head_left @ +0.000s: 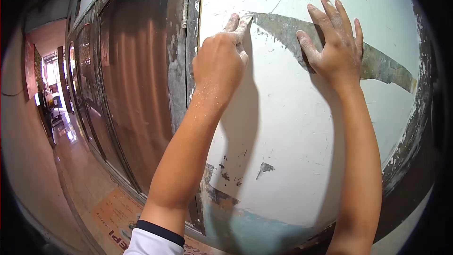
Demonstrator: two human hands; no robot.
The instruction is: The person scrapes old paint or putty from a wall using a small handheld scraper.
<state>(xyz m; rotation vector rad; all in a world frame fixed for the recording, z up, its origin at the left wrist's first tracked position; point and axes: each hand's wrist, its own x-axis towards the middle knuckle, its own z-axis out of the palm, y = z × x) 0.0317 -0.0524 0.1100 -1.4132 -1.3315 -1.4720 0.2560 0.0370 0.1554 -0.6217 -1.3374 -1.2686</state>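
Observation:
My left hand (219,56) is closed, its dusty fingertips pressed against the white painted panel (292,113) near its upper left edge. A small pale bit shows at those fingertips, too small to name; it may be a paint flake or a thin blade. From there a bare grey strip (285,30) with ragged paint edges curves across the panel to the right. My right hand (335,47) lies over this strip with fingers spread, white dust on its fingertips. It holds nothing.
Left of the panel stands a dark-framed door (137,66) with brownish panes and a metal hinge (185,12). A printed cardboard sheet (113,215) lies on the floor below. A corridor (66,127) runs back on the far left. Smaller bare patches (266,167) mark the lower panel.

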